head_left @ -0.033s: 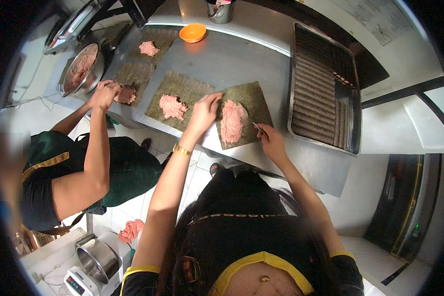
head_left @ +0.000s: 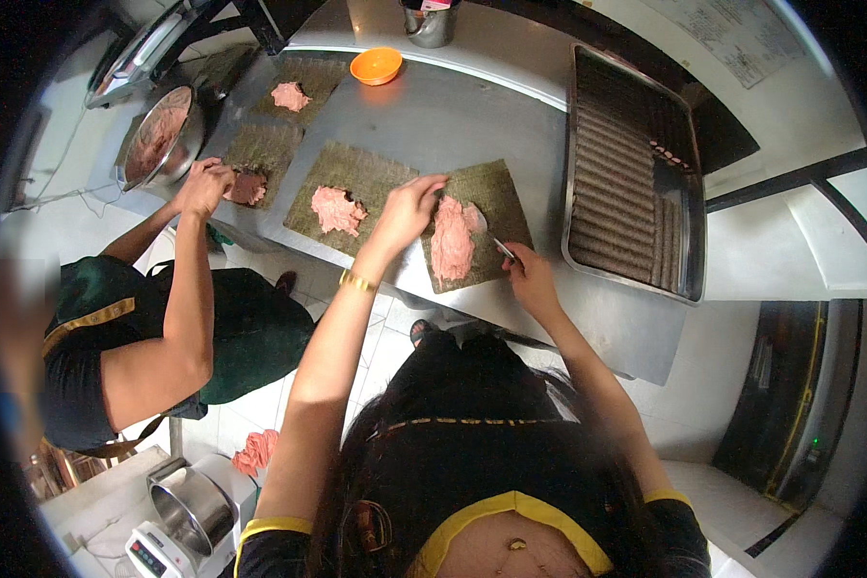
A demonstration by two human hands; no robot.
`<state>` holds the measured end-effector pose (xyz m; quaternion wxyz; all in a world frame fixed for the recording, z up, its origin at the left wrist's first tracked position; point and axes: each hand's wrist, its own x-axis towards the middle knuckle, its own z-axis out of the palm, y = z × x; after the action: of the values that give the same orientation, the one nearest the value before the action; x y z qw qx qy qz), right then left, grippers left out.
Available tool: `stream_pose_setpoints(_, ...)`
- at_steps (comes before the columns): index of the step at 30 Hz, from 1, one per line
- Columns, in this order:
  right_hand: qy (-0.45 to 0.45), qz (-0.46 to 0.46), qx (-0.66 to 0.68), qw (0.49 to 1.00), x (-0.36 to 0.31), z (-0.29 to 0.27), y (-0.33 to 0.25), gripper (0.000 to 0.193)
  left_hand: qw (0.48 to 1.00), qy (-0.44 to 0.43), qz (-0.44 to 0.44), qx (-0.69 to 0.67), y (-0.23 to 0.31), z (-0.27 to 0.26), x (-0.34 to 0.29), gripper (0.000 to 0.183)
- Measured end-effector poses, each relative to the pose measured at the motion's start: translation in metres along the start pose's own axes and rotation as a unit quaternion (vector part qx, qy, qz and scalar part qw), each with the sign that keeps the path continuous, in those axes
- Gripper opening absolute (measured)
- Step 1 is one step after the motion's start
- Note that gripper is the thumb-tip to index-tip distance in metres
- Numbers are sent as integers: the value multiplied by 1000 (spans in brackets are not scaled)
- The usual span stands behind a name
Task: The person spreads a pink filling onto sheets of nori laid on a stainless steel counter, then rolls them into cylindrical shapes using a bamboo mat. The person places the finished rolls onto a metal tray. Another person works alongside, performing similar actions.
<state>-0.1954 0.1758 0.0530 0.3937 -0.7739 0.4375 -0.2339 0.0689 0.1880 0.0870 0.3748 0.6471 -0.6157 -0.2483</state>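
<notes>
The right hand [head_left: 530, 277] holds a spoon [head_left: 503, 249] at pink paste [head_left: 451, 246]; the left hand [head_left: 407, 214], grip unclear, steadies, I think, the sheet [head_left: 507, 204].

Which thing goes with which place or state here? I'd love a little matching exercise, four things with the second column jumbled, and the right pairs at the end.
Things:
1. Left hand
2. Right hand
3. Small round bowl
4. Large metal tray

Places and states:
A. Filled with close-set brown rows, at the table's right side
B. Gripping the handle of a spreading tool
C. Orange, near the table's far edge
D. By the upper-left corner of a dark green sheet with pink paste on it

Pairs: 1-D, 2-B, 3-C, 4-A
</notes>
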Motion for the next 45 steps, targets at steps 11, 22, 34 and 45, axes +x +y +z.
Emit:
stream_pose_setpoints(11,38,42,-146,988,-2,36,-28,42,854,-457,40,245,43,49,98,44)
stream_pose_setpoints(22,22,36,-250,967,-3,75,-54,48,840,-475,137,225,9,64,118,42)
stream_pose_setpoints(34,83,-67,-393,913,4,106,-74,42,836,-463,155,250,5,65,117,41)
stream_pose_setpoints(45,62,-38,-261,963,14,72,-81,38,820,-458,236,248,-9,74,118,40)
